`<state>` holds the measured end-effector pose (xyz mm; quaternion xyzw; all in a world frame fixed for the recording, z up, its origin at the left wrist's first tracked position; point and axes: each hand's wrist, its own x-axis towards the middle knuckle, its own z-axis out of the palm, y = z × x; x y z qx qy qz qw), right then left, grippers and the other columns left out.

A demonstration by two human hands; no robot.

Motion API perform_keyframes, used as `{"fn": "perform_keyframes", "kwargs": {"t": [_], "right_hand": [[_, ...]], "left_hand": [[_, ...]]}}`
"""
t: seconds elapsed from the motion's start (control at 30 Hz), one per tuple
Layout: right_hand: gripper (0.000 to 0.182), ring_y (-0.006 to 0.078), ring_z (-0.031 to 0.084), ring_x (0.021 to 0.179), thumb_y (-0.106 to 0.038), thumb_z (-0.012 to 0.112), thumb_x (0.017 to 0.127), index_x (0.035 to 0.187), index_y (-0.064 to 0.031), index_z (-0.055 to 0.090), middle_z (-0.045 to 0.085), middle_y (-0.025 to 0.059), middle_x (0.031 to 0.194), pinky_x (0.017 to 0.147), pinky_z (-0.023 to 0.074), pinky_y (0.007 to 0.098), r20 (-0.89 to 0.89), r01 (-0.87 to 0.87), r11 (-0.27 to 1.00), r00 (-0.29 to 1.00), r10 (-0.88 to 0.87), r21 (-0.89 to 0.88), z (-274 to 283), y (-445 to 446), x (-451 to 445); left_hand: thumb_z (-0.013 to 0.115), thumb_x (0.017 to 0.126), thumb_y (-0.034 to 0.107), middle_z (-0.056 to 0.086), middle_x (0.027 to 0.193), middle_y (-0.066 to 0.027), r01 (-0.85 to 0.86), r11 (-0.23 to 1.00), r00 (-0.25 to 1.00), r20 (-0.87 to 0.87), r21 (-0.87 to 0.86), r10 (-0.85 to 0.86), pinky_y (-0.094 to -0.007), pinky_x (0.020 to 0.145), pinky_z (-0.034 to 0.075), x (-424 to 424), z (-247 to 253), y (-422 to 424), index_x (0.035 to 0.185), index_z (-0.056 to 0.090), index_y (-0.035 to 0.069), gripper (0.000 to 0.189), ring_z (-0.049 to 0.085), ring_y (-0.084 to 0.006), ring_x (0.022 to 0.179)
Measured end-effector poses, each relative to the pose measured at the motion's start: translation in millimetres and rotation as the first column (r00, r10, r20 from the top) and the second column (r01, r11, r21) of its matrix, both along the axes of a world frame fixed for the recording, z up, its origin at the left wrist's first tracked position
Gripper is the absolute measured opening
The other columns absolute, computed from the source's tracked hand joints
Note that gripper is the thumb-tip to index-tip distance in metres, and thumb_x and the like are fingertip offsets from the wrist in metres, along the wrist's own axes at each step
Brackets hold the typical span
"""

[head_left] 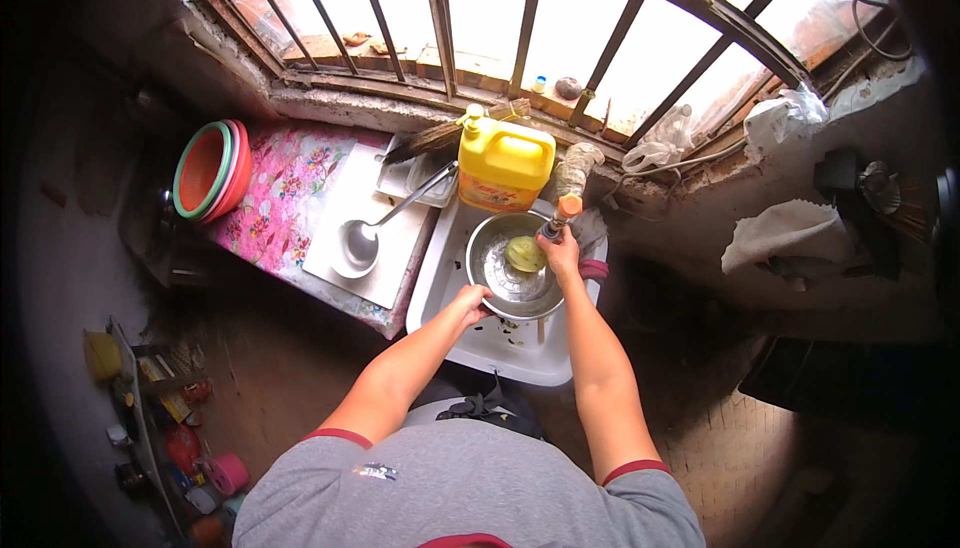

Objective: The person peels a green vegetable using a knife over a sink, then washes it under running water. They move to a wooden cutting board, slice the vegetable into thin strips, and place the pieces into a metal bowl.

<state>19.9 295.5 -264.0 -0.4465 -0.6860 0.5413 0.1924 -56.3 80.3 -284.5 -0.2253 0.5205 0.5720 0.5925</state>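
Note:
A metal bowl is held over the white sink. My left hand grips its near-left rim. Inside lies a pale green, rounded piece of vegetable or fruit, with what looks like a little water around it. At the bowl's right edge, my right hand has its thumb and fingers around the grey spout of a tap. The tap has an orange handle. Small dark scraps are scattered on the sink bottom. The undersides of both hands are hidden.
A yellow jug stands behind the sink. Left of it, a metal ladle rests in a white bowl on a white board. Stacked colander and basins sit on the floral-covered table. A barred window rises behind.

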Motion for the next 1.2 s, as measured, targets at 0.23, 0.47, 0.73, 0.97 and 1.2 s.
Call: {"fn": "perform_keyframes", "kwargs": {"t": [0.23,0.47,0.73,0.97,1.2], "right_hand": [[0.049,0.0230,0.064,0.085,-0.026,0.076,0.072,0.111,-0.0031,0.058,0.067,0.0121,0.092,0.079,0.0483,0.0334,0.224,-0.183,0.977,0.962,0.156,0.106,20.7,14.3,7.2],[0.084,0.0304,0.055,0.111,-0.030,0.082,0.061,0.131,-0.0070,0.042,0.057,0.0147,0.121,0.094,0.0426,0.0386,0.429,-0.321,0.939,0.871,0.240,0.127,29.1,-1.8,15.8],[0.086,0.0331,0.046,0.117,-0.027,0.084,0.055,0.130,-0.0114,0.044,0.047,0.0130,0.127,0.094,0.0401,0.0451,0.534,-0.442,0.891,0.780,0.327,0.100,16.2,-18.0,32.2],[0.072,0.0368,0.048,0.114,-0.022,0.082,0.056,0.120,-0.0131,0.050,0.050,0.0157,0.121,0.098,0.0401,0.0424,0.382,-0.513,0.851,0.812,0.440,0.110,14.5,-37.2,45.4],[0.023,0.0322,0.053,0.107,-0.022,0.068,0.075,0.092,-0.0081,0.064,0.057,0.0144,0.109,0.091,0.0430,0.0384,0.239,-0.512,0.827,0.855,0.461,0.234,32.9,-72.0,54.0]], "left_hand": [[0.050,0.078,-0.001,0.058,0.103,-0.0213,-0.040,0.999,0.998,0.040,-0.009,0.040,-0.0526,0.079,0.054,2.2,-11.3,3.7,0.118,0.044,-0.001,0.041,0.063,-0.0367,0.088],[0.051,0.077,-0.001,0.058,0.101,-0.0201,0.003,1.000,1.000,0.008,0.000,-0.003,-0.0514,0.079,0.054,6.4,6.1,5.6,0.114,0.046,-0.003,0.037,0.063,-0.0350,0.088],[0.051,0.077,-0.003,0.053,0.111,-0.0208,0.017,1.000,1.000,0.000,0.014,-0.017,-0.0543,0.087,0.052,15.7,12.4,9.8,0.113,0.045,-0.007,0.037,0.060,-0.0393,0.097],[0.050,0.071,-0.004,0.056,0.100,-0.0178,0.017,0.999,0.998,0.068,0.032,-0.019,-0.0545,0.081,0.053,26.1,0.3,1.3,0.119,0.044,0.004,0.050,0.062,-0.0363,0.090],[0.050,0.071,-0.004,0.053,0.107,-0.0224,-0.058,0.998,0.998,0.018,0.036,0.057,-0.0540,0.081,0.053,27.5,-6.1,-6.0,0.119,0.041,-0.004,0.049,0.060,-0.0388,0.093]]}}
